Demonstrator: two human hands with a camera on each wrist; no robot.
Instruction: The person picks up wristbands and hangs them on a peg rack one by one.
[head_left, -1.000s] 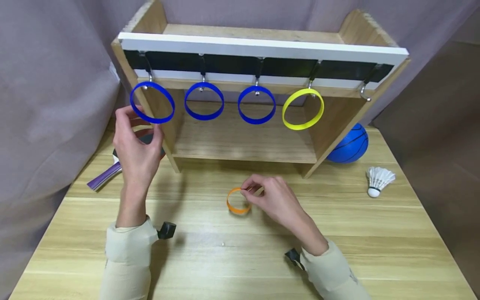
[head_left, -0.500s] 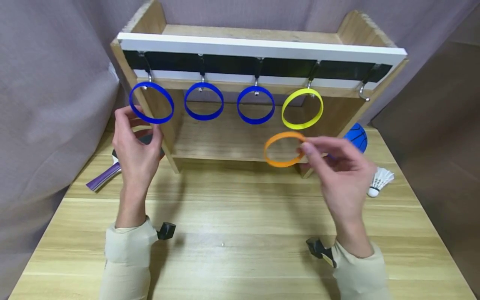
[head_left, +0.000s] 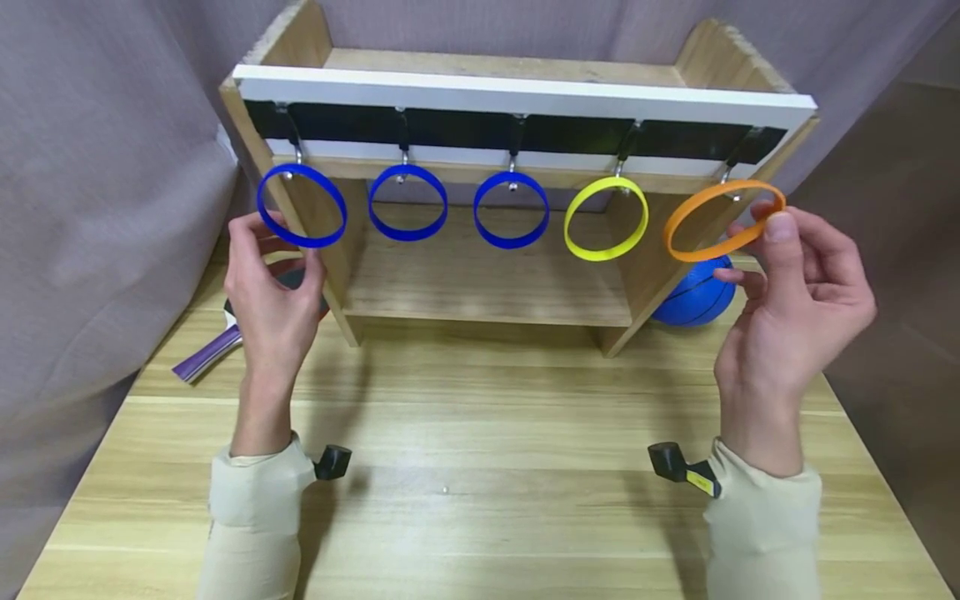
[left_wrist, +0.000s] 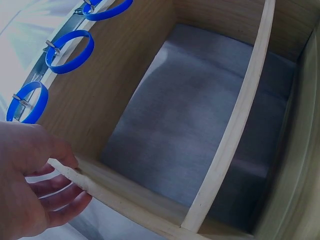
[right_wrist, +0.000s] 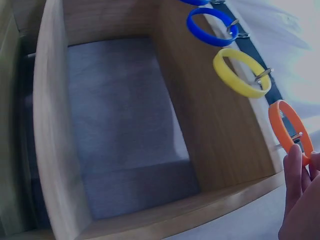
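My right hand [head_left: 798, 317] pinches an orange wristband [head_left: 708, 253] between thumb and fingers at the rightmost metal hook [head_left: 726, 173] of a wooden rack [head_left: 525, 90]. In the right wrist view the hook's tip shows inside the orange loop. A yellow wristband [head_left: 603, 252] hangs from the hook beside it. Three blue wristbands hang farther left, one [head_left: 408, 236] on the second hook and another [head_left: 512, 243] on the middle one. My left hand [head_left: 273, 292] grips the edge of the rack's left side panel [left_wrist: 115, 202], behind the leftmost blue wristband [head_left: 315, 242].
A blue ball [head_left: 693, 293] sits by the rack's right leg. On the left, a table tennis paddle with a purple handle [head_left: 207, 354] lies partly behind my left hand. Grey curtain [head_left: 480, 29] hangs behind the rack.
My right hand has lifted the orange wristband from the tabletop and carried it up and right to the last hook. The shuttlecock is now hidden behind that hand. My left hand keeps its place.
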